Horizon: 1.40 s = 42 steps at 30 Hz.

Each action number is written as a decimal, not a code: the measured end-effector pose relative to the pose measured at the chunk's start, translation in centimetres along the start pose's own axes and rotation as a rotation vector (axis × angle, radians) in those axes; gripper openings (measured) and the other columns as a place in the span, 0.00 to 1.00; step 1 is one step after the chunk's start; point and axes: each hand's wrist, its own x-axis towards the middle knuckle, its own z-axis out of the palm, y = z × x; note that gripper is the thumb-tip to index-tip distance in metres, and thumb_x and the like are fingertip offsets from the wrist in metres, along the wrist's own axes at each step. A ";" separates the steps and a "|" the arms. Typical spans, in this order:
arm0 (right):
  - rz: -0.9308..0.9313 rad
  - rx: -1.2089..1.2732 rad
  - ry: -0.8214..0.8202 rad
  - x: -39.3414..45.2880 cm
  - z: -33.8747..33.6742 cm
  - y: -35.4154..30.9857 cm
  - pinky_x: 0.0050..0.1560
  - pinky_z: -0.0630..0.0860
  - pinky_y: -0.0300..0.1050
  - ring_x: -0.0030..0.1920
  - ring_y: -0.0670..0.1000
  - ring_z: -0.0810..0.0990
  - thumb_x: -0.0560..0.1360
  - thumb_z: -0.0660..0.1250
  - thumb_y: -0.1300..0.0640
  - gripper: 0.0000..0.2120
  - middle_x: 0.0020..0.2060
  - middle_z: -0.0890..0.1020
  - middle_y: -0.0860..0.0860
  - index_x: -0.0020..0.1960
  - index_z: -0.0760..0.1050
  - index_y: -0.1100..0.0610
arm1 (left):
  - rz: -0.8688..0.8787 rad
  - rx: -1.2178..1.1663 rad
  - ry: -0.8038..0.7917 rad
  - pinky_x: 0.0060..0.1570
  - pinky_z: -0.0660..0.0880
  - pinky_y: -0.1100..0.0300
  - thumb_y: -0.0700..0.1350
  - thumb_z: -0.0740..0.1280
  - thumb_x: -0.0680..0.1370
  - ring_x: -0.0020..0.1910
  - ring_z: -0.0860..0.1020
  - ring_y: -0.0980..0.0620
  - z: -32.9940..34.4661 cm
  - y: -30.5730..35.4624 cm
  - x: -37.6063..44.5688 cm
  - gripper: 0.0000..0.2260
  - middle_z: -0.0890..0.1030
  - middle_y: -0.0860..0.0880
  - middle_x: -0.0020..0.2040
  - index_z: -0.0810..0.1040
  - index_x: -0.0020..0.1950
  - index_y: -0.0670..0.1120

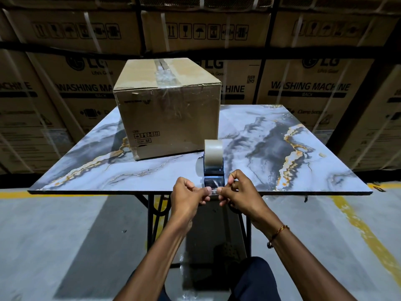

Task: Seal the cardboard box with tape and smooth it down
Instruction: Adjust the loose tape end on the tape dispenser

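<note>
In the lower middle of the frame the left hand (189, 193) and the right hand (238, 191) meet at the near edge of the worktop (325, 170), both closed in a pinch on the free end of the clear tape (213, 187): thumb and forefinger of each hand hold one corner of the strip. Just above the hands stands the tape dispenser (213, 168), upright on the worktop, with the pale tape roll (213, 152) on top of it. The strip looks thin, limp and sticky, so I judge it will fold on itself or cling to the fingers if it goes slack; holding it by the two corners and keeping it tight seems the safe way. The dispenser looks light and may slide or tip when the strip is pulled. Further up, left of the centre, the cardboard box (167, 109) rests on the worktop, well apart from the hands. Its top seam already carries some wrinkled clear tape. The box seems stiff, and the flat top is the place to press. Behind, large cartons (303, 83) fill the upper frame.
</note>
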 end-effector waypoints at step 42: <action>-0.002 -0.037 -0.085 -0.9 -1.5 -1.3 0.34 0.76 0.36 0.32 0.47 0.81 0.79 0.66 0.68 0.12 0.39 0.83 0.61 0.55 0.63 0.61 | 0.020 0.204 -0.336 0.40 0.73 0.57 0.42 0.74 0.74 0.35 0.81 0.50 -1.3 1.3 0.3 0.17 0.85 0.40 0.43 0.70 0.58 0.47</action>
